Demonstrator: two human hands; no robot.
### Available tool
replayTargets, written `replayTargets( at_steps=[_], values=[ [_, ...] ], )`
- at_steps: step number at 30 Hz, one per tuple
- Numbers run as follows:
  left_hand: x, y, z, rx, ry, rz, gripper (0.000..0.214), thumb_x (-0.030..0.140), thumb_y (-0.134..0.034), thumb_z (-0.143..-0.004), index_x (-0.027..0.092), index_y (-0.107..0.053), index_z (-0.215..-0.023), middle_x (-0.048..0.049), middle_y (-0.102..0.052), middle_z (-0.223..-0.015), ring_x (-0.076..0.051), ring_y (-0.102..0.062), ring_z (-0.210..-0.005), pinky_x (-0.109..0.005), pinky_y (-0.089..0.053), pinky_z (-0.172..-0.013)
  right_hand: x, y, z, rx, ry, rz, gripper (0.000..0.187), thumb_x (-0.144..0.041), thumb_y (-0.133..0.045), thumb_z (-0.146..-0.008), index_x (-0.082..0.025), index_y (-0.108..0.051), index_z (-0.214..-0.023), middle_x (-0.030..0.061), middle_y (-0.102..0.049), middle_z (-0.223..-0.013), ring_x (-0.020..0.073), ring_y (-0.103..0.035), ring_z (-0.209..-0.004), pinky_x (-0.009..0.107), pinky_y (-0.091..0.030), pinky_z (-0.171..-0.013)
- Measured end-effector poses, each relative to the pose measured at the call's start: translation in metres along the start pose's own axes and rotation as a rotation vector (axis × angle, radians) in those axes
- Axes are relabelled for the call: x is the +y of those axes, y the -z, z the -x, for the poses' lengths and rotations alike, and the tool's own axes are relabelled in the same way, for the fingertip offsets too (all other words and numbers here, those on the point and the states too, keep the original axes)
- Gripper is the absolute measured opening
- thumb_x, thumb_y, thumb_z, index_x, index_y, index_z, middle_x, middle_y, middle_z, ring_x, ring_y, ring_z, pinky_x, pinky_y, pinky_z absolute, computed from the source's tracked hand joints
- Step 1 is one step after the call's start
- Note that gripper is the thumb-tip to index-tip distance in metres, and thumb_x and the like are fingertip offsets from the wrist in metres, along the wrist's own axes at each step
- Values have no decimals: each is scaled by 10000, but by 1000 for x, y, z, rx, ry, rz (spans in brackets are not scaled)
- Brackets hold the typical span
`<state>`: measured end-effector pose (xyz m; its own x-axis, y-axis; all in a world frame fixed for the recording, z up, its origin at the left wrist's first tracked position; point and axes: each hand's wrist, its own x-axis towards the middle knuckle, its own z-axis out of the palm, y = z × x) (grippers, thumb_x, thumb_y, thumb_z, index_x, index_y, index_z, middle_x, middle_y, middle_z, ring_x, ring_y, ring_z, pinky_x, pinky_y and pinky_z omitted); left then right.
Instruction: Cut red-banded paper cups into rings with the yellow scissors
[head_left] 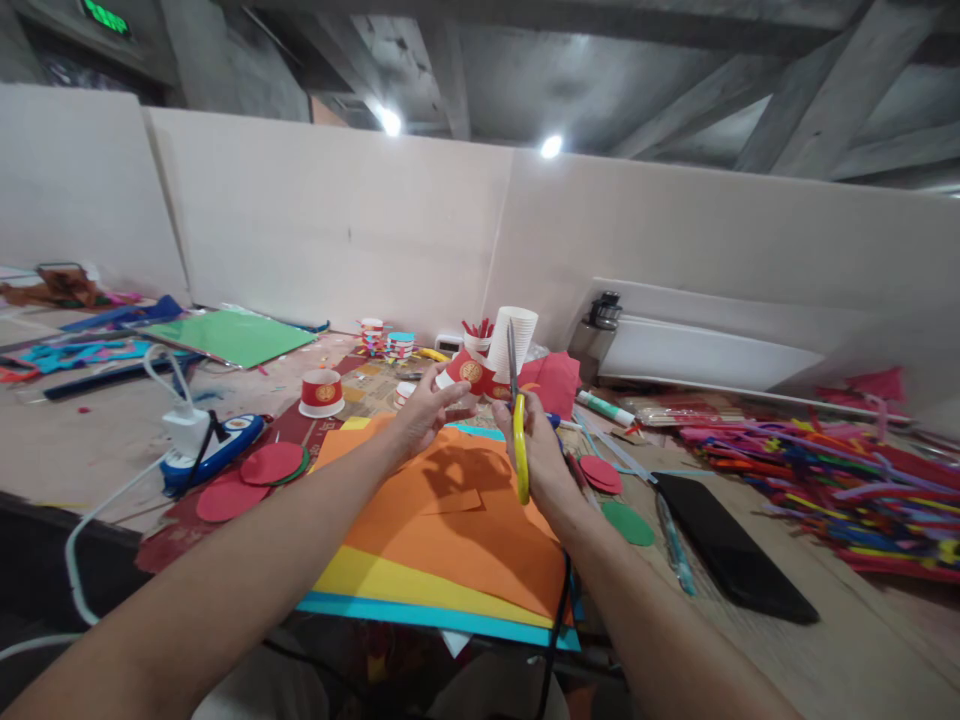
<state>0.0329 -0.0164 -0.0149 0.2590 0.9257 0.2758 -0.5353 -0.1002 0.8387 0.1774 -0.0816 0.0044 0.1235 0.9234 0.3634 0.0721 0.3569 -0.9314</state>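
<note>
My left hand [427, 405] pinches a red paper cup [471, 372] with a gold emblem, holding it up over a stack of paper. My right hand [536, 440] is wrapped around yellow-handled scissors [519, 440], their blades [511, 355] pointing up beside the cup. Below both hands lies orange paper [465, 530] on top of yellow and blue sheets. A white paper cup [516, 335] stands just behind the scissors.
Red paper circles [251, 475] and a white charger on a blue power strip [202, 445] lie to the left, with another red cup [322, 392]. To the right are a black phone [731, 545], a green circle [628, 522], pens, and a heap of coloured pipe cleaners [840, 480]. White partition walls stand behind.
</note>
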Motion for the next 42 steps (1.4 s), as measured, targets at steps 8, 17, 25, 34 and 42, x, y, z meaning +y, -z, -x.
replayTargets(
  at_steps=[8, 17, 25, 34, 42],
  values=[
    [-22, 14, -6, -68, 122, -528, 540, 435, -804, -647, 177, -604, -1077, -88, -690, -965, -175, -641, -752, -271, -490, -596, 5, 9, -7, 194, 67, -32, 343, -420, -666, -769, -259, -508, -1026, -41, -578, -769, 116, -537, -645, 226, -437, -555],
    [-1, 25, -3, -253, 41, -946, 333, 377, -840, -532, 211, -749, -806, -35, -728, -755, -199, -644, -638, -276, -463, -572, 22, 14, -13, 91, -14, 33, 445, -356, -704, -710, -235, -540, -1106, 29, -669, -1011, 173, -622, -890, 300, -494, -760],
    [47, 64, -17, 31, 45, -981, 395, 430, -831, -550, 226, -760, -880, -47, -731, -864, -199, -644, -758, -269, -464, -640, 26, 14, -16, 76, 18, 46, 432, -374, -730, -693, -235, -543, -1058, 24, -662, -998, 175, -616, -902, 316, -472, -812],
    [25, 96, -36, 259, 2, -1120, 620, 245, -881, -418, 181, -695, -1006, -82, -704, -826, -324, -624, -1002, -394, -425, -911, 27, 16, -12, -22, 43, 283, 404, -375, -668, -782, -229, -569, -1146, 36, -682, -976, 203, -611, -884, 348, -461, -814],
    [16, 97, -36, 282, -18, -913, 438, 188, -817, -507, 183, -699, -929, -103, -703, -1088, -301, -608, -1087, -390, -428, -961, 20, 13, -9, -27, 25, 290, 408, -414, -666, -776, -221, -573, -1123, 57, -694, -1016, 218, -631, -911, 373, -473, -846]
  ],
)
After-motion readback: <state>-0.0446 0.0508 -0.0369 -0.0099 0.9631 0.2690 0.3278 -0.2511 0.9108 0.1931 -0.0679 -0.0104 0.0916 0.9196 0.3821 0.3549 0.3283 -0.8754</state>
